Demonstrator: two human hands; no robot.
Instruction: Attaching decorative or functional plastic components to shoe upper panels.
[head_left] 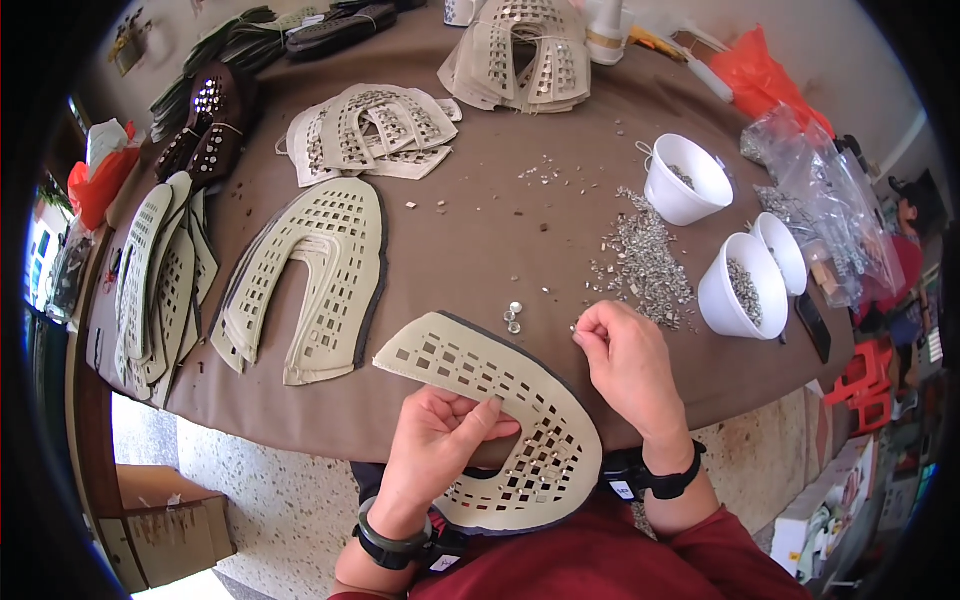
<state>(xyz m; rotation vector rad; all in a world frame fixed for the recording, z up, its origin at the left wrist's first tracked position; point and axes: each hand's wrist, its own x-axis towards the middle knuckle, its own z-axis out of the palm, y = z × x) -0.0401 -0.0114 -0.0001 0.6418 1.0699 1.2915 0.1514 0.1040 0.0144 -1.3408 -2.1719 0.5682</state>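
My left hand [445,432] is closed on a beige shoe upper [545,400], a curved piece with rows of square cut-outs and a dark backing edge. Its thumb lies on top, by the inner curve. Shiny small pieces fill some of the holes in the upper's lower bend. To the right, my right hand [632,365] hovers apart from the upper, thumb and forefinger pinched on a tiny metallic stud [575,327]. A loose heap of silvery studs [645,255] is spread just beyond this hand. Several round clear stones [514,318] lie between the upper and the heap.
White cups [712,302] holding studs stand at the right, near a clear plastic bag [835,210] and a phone [814,328]. Stacked beige uppers [350,225] lie left of centre; more bundles [370,130] sit farther back. The brown-covered table [450,250] has a curved-looking front edge.
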